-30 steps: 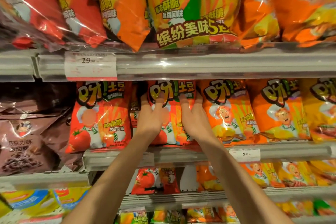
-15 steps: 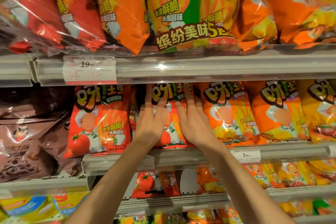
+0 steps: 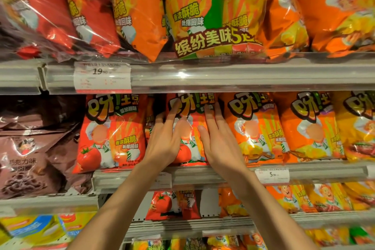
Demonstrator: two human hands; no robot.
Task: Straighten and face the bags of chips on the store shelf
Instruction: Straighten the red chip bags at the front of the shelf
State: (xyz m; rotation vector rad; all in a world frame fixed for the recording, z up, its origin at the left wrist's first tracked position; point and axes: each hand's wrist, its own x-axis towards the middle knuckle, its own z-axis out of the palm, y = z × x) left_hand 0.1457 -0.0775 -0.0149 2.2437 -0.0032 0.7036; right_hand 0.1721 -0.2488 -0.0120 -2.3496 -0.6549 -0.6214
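A red tomato-flavour chip bag [image 3: 189, 107] stands upright on the middle shelf [image 3: 203, 176], front facing me. My left hand [image 3: 165, 140] lies flat on the bag's left half, fingers straight and pointing up. On its right half my right hand [image 3: 218, 144] presses the same way, fingers extended. To the left stands another red bag [image 3: 111, 134], with a narrow bag edge showing in the gap between the two. Orange bags [image 3: 253, 128] line up to the right, fronts outward.
The shelf above holds large multipacks [image 3: 211, 12] overhanging its rail, with a 19.90 price tag [image 3: 102, 77]. Brown chocolate-flavour bags [image 3: 30, 148] slump at the left. Lower shelves carry more red and orange bags [image 3: 172, 203]. A 5.90 tag [image 3: 272, 174] sits on the middle rail.
Both hands went from gripping the red bag's upper sides with curled fingers to lying flat on its front with straight fingers. The bag now stands a little more squarely.
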